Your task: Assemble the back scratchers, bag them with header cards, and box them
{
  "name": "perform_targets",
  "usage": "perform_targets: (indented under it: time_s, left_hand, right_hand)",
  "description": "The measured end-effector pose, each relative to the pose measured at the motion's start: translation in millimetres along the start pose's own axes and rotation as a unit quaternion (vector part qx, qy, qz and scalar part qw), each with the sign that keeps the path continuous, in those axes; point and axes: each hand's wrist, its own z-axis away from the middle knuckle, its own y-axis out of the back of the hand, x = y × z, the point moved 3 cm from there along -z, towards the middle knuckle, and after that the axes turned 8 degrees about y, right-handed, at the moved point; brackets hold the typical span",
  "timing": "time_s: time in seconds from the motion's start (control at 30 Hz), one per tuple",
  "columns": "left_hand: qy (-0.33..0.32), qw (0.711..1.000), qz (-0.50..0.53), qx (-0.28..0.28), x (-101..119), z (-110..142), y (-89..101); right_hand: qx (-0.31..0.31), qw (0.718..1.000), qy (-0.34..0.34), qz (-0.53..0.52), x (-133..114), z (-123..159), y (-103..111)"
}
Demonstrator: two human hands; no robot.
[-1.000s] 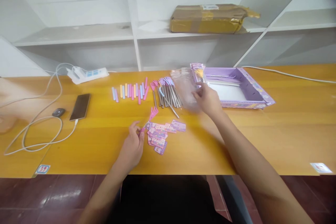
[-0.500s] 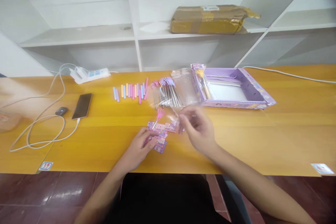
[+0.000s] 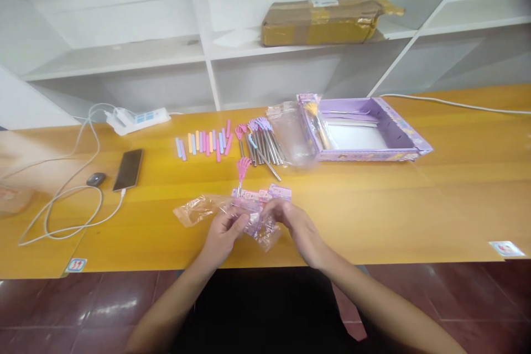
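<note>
Here, your left hand [image 3: 224, 232] pinches the clear bag [image 3: 199, 209], which stretches crosswise under your right hand [image 3: 302, 232]; whether those curled fingers grip it, you can't tell. Nearer your left, the pink scratcher [image 3: 243, 166] points away from you.

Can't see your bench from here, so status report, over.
Left hand pinching clear bag; right hand at bag, grip unclear. Pink scratcher just beyond left hand. Cards partly under bag.
</note>
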Motion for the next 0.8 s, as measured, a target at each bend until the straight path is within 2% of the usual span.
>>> perform_targets:
  time_s: [0.1,0.27,0.4,0.47,0.53,0.6,0.63,0.73,0.8]
  left_hand:
    - [0.014,0.998,0.020,-0.065,0.7,1.5,-5.4]
    - [-0.011,0.992,-0.040,-0.118,6.5,8.1,-17.1]
    - [-0.029,0.987,-0.068,-0.145,8.7,11.3,-23.5]
    - [-0.058,0.989,-0.066,-0.116,12.9,10.2,-19.1]
    - [-0.079,0.994,-0.047,-0.064,16.8,7.9,-9.4]
    - [-0.085,0.996,-0.016,0.003,18.2,5.6,3.1]
    - [-0.084,0.996,0.000,0.038,17.5,4.7,9.3]
    - [-0.078,0.989,0.043,0.119,11.5,3.7,23.0]
    - [-0.078,0.984,0.063,0.147,6.5,3.7,27.3]
  right_hand:
    - [0.041,0.997,-0.034,-0.059,8.8,-4.6,0.3]
    - [-0.014,0.999,-0.040,-0.025,22.9,-9.7,-17.5]
    - [0.035,0.997,-0.061,-0.026,30.7,-13.1,-18.6]
    - [0.101,0.993,-0.040,-0.045,24.6,-14.9,-7.0]
    - [0.168,0.984,-0.003,-0.065,10.7,-13.5,11.1]
    - [0.185,0.980,0.010,-0.071,-6.8,-7.2,29.3]
    - [0.166,0.984,0.001,-0.064,-15.5,-2.3,36.4]
    - [0.039,0.998,-0.044,0.024,-37.6,17.1,47.0]
    - [-0.046,0.991,-0.027,0.125,-48.4,28.7,46.7]
